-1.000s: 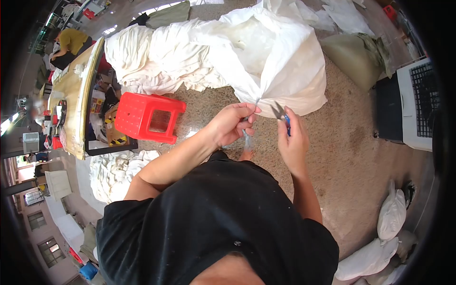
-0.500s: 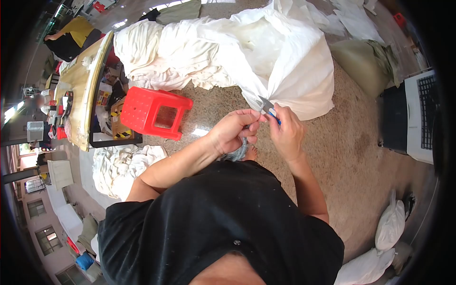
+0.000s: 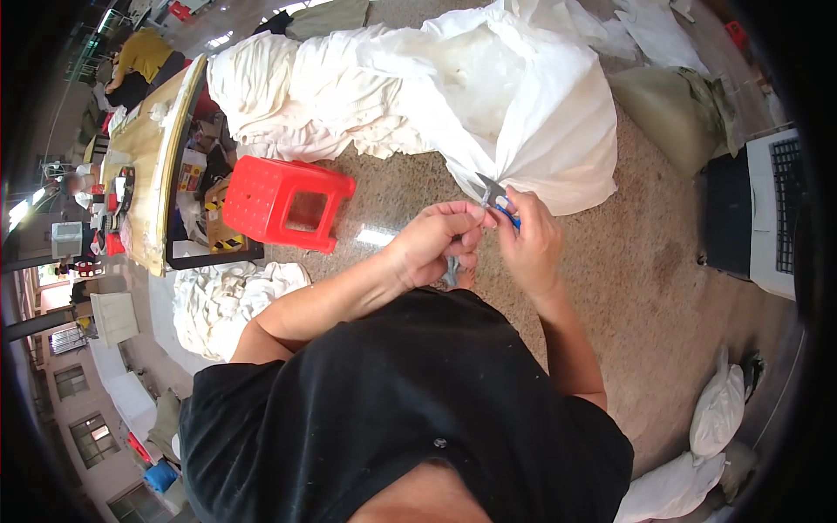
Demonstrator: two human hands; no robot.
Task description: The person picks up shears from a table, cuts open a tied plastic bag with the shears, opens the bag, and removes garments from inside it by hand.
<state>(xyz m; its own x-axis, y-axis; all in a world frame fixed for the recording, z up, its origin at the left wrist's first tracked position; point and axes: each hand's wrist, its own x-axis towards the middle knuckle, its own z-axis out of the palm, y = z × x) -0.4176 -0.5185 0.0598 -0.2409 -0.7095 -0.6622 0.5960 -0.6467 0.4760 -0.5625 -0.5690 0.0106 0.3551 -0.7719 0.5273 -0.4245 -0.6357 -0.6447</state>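
Blue-handled snips [image 3: 504, 207] are in my right hand [image 3: 534, 242], their dark blades pointing up and left beside my left fingertips. My left hand [image 3: 438, 242] is pinched closed at the gathered corner of a large white sack [image 3: 558, 131]; what exactly lies between its fingertips is too small to tell. Some greyish string-like material [image 3: 451, 272] hangs below that hand. The sack lies on the floor ahead, its mouth spread and pale material inside. To its left sits a heap of cream fabric [image 3: 323, 91].
A red stool [image 3: 275, 202] stands at the left, near a wooden table [image 3: 131, 166]. More white cloth [image 3: 228, 305] lies below it. A person in yellow [image 3: 144, 54] is at the far left. On the right are an olive sack [image 3: 667, 109], a black-and-white crate [image 3: 757, 213] and white bags [image 3: 717, 410].
My right hand has brought the snips leftward, against my left fingertips. The view has shifted slightly, and the person in yellow has changed posture.
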